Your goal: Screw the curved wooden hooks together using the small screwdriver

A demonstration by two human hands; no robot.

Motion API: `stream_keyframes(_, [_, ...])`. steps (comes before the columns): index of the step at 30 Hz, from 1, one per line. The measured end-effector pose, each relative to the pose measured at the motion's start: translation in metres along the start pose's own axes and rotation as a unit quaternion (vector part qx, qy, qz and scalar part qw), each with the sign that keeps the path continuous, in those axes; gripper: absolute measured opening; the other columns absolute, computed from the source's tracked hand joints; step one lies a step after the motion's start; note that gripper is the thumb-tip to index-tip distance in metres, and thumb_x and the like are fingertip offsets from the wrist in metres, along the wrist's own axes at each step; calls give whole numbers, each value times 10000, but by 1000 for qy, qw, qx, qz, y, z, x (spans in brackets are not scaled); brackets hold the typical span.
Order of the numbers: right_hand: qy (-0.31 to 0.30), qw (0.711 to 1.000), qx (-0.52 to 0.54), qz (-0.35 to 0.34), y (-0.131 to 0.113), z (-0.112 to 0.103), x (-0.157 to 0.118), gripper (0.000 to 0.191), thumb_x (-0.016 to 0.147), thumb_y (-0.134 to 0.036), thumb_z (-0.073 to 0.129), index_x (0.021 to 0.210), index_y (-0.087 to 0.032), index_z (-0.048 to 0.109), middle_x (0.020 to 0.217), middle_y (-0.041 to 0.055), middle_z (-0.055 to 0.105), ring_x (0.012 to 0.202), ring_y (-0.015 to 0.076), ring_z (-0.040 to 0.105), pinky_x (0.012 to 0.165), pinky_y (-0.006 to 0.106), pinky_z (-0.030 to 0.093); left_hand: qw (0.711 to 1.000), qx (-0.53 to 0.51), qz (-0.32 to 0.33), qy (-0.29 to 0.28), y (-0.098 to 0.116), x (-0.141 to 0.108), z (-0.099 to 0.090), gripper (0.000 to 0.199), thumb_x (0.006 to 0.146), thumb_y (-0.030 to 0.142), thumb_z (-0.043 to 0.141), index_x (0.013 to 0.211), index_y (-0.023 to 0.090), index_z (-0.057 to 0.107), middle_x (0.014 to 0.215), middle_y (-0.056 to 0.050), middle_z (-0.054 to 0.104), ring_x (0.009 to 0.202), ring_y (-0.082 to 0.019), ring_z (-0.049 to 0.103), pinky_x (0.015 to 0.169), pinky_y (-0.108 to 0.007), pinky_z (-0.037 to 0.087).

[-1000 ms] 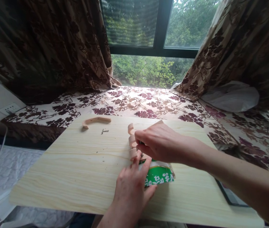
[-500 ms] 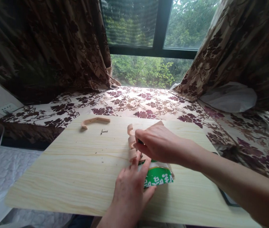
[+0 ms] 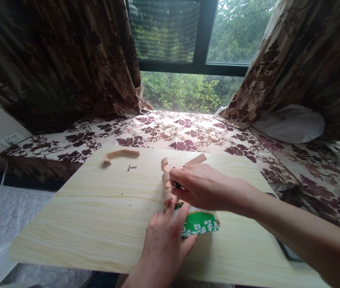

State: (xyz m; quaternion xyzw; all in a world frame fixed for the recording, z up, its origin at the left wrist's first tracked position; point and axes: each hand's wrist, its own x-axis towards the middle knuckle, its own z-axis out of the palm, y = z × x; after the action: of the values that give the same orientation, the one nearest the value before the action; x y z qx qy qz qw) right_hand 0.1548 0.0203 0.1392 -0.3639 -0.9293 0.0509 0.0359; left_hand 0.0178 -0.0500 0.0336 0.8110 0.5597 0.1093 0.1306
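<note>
My right hand is closed round the dark handle of a screwdriver, most of which the fingers hide. It is over a row of curved pale wooden hooks near the middle of the table. Just in front, my left hand steadies the nearest wooden hook with its fingertips. Its index finger and thumb spread over a green and white printed packet. The straight end of another hook sticks out beyond my right hand. The screwdriver's tip is hidden.
Another wooden hook lies at the table's far left, with a few small screws beside it. Dark specks dot the pale wooden table. A dark flat device shows under my right forearm. Beyond is a flower-patterned window seat.
My right hand has turned slightly on the screwdriver, so more of the far hook's straight end shows. My left hand stays in place. The view has shifted a little.
</note>
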Motion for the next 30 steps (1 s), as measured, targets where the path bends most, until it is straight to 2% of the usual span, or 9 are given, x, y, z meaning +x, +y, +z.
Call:
stream_keyframes(5, [43,993,-43,104,5,3,5,232,879,-329,438,801,-154,568,582,17,552,469,105,291,479,285,151,1000,13,-5,-11,0,0,0,668,729,291,662,1342,329,400,1473,-101,323,1171,-269,526,891,-403,469])
stream_keyframes(9, [-6,998,-45,39,5,-7,0,156,837,-259,489,805,-172,614,630,26,608,493,105,385,493,266,194,1000,27,3,-15,0,2,0,688,731,303,668,1358,317,385,1449,-123,367,1179,-284,521,878,-415,477])
stream_keyframes(12, [-47,997,-64,0,4,-11,1,167,805,-179,499,687,-166,618,612,33,605,510,110,427,501,271,205,999,37,12,-4,0,2,2,659,740,297,666,1346,283,408,1396,-158,429,1105,-278,571,864,-423,486])
stream_keyframes(18, [-73,991,-37,102,20,-7,-18,280,839,-296,537,617,-156,634,584,53,614,498,127,464,468,269,221,996,49,49,53,-8,-2,10,634,735,246,683,1316,310,439,1466,-143,339,1091,-295,582,801,-429,526])
stream_keyframes(19, [-57,992,-5,109,24,-4,-28,291,847,-318,537,616,-168,633,575,41,608,504,129,473,472,268,237,994,51,63,73,-10,-4,12,583,750,242,668,1292,308,466,1459,-143,350,1076,-294,591,793,-429,532])
stream_keyframes(21, [38,983,85,161,27,10,-52,230,862,-334,532,724,-197,656,633,19,633,568,140,518,525,260,314,986,49,101,123,-14,-10,16,477,796,241,612,1255,304,498,1439,-137,381,1056,-281,600,788,-417,538])
stream_keyframes(25, [205,891,344,212,18,60,-87,90,858,-267,534,911,-206,574,815,15,653,710,141,575,623,241,422,968,-45,121,215,-23,-21,21,300,857,289,541,1157,280,532,1254,-77,517,1034,-202,590,817,-315,527])
stream_keyframes(28, [339,789,436,269,11,96,-91,117,823,-280,585,876,-205,512,772,-5,613,667,123,552,616,233,442,944,-161,30,286,-29,-19,26,250,813,398,600,1008,252,545,1023,-36,543,916,-180,584,741,-286,527])
stream_keyframes(30, [391,739,454,308,12,109,-86,198,796,-338,629,891,-200,524,729,-16,588,644,122,535,606,237,447,925,-223,-49,303,-31,-11,31,371,769,475,620,1041,235,539,1016,-43,538,890,-201,570,720,-331,525])
